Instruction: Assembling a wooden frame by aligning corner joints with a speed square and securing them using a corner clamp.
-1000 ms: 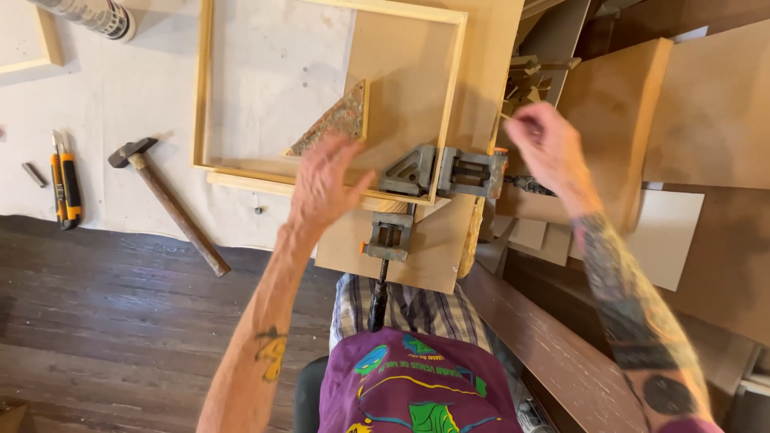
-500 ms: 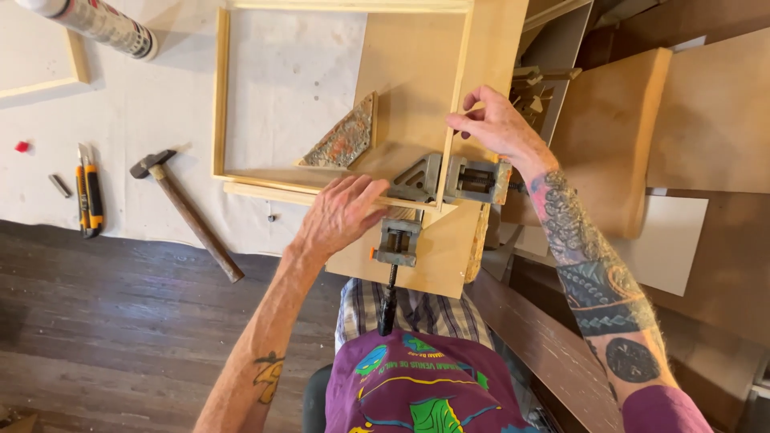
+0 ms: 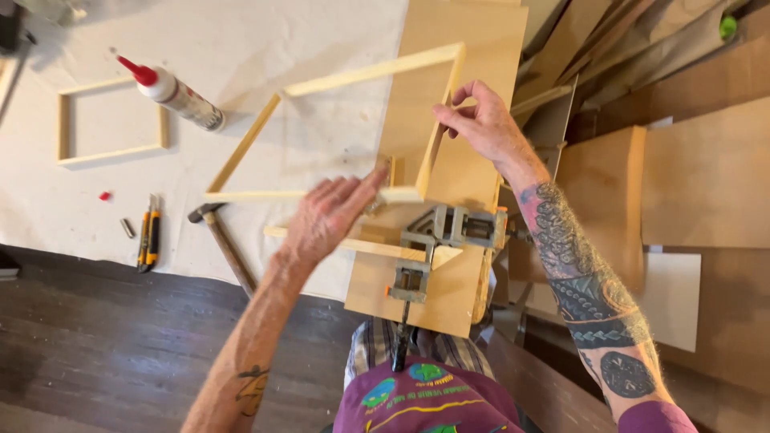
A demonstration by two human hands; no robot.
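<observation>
Both hands lift the wooden frame (image 3: 337, 120): left hand (image 3: 325, 216) clamped at its near corner, right hand (image 3: 481, 124) pinching the side rail, corner clamp (image 3: 437, 240) just below.

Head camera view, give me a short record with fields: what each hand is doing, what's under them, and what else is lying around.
left hand: grips the near rail of the wooden frame
right hand: holds the frame's right rail
frame: lifted and tilted over the bench
under the hands: metal corner clamp on a plywood board, with a loose wood strip beside it
on the cloth: glue bottle, small frame, hammer, utility knife
</observation>
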